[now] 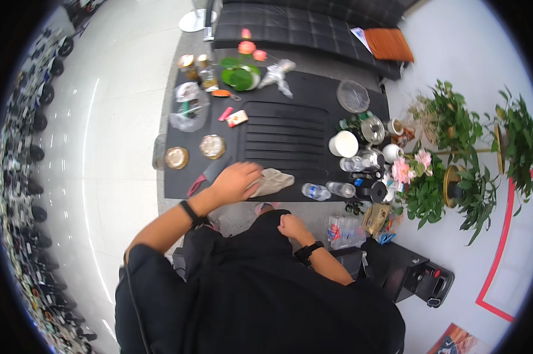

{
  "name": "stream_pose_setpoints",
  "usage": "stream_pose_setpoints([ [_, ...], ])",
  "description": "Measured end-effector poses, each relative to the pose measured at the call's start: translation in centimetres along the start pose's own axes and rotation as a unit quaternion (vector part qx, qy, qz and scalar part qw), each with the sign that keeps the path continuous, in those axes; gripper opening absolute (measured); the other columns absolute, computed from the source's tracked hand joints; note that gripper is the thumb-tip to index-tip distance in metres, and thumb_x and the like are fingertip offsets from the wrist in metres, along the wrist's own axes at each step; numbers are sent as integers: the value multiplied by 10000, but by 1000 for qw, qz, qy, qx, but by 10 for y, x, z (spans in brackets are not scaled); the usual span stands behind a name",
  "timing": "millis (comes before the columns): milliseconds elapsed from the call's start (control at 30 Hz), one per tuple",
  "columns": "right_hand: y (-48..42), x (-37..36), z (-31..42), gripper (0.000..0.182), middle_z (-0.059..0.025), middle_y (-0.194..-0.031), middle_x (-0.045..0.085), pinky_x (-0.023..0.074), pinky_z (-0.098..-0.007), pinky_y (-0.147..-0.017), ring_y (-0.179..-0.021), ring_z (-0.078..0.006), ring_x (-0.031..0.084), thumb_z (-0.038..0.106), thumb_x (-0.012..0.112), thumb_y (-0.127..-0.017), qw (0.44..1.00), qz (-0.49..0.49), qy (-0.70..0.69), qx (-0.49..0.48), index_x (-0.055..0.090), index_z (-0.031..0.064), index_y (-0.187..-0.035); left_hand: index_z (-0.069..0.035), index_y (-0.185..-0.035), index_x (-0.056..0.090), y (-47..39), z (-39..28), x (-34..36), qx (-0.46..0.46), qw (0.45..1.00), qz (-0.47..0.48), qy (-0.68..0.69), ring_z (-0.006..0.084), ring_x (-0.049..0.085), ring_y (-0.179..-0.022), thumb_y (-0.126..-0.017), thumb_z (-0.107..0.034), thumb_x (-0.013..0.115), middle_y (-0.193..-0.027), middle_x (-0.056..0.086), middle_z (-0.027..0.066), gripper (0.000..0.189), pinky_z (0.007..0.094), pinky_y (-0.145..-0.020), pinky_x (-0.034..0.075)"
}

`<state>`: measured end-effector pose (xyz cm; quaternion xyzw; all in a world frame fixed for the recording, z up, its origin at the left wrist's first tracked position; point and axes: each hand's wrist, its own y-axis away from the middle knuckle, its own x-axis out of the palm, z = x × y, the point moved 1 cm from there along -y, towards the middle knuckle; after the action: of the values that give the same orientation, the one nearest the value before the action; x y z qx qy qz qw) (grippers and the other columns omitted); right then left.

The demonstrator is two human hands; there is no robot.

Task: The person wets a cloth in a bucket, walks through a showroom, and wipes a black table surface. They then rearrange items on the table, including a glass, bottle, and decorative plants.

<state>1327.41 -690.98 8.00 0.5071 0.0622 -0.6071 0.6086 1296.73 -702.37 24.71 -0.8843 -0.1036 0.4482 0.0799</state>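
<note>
My left hand (236,182), blurred, is at the near edge of a black table (288,93). Its fingers and thumb close around the left end of a crumpled beige cloth (275,180), partly hiding it. Just left of this hand lies a flat grey item with a maroon strip (211,171); I cannot tell what it is. Curled into a loose fist, my right hand (293,228) rests by my right thigh, below the table edge, with nothing visible in it. Right of the cloth lie two clear plastic bottles, one with a blue label (316,192) and one plain (340,189).
Two lidded jars (213,147) (176,158) stand at the left. Beyond are a cigarette pack (237,118), a plastic bag (190,116) and a potted plant (240,78). A white paper cup (343,144), glassware and leafy plants (452,115) crowd the right side. A black sofa (288,26) stands behind.
</note>
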Motion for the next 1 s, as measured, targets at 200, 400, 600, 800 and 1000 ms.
stream_pose_setpoints([
  [200, -71, 41, 127, 153, -154, -850, 739, 547, -519, -794, -872, -372, 706, 222, 683, -753, 995, 48, 18, -90, 751, 94, -798, -64, -750, 670, 296, 13, -105, -284, 956, 1, -71, 357, 665, -738, -963, -328, 649, -727, 674, 151, 340, 477, -725, 504],
  [400, -101, 39, 347, 246, -159, -843, 740, 556, -495, -729, -824, -377, 711, 316, 681, -819, 973, 115, 35, -199, 755, 81, -829, -66, -1018, 756, 513, 0, -129, -571, 817, 70, -37, 357, 733, -865, -971, -411, 634, -864, 763, 158, 369, 497, -784, 549],
  [600, -154, 57, 504, 535, -236, -882, 722, 527, -547, -774, -856, -461, 676, 502, 507, -1021, 940, 149, 68, -299, 749, 35, -923, 0, -1017, 752, 530, 34, -163, -513, 837, -77, 171, 417, 708, -971, -955, -352, 696, -1017, 740, 241, 362, 447, -847, 553],
  [800, -155, 33, 707, 409, -141, -1005, 765, 542, -393, -832, -942, -305, 712, 424, 600, -1006, 862, 261, -133, -414, 758, 56, -1090, -3, -1148, 722, 471, 100, -255, -370, 901, -42, 223, 291, 702, -1051, -986, -258, 696, -1115, 740, 169, 303, 367, -931, 525],
  [1000, -246, -7, 771, 418, -99, -915, 782, 521, -291, -560, -635, -123, 671, 382, 735, -931, 856, 311, -232, -342, 768, 49, -1181, 27, -1333, 623, 471, 189, -383, -214, 907, 25, 361, 253, 545, -1314, -1011, -141, 638, -1315, 657, 117, 364, 371, -1116, 415],
])
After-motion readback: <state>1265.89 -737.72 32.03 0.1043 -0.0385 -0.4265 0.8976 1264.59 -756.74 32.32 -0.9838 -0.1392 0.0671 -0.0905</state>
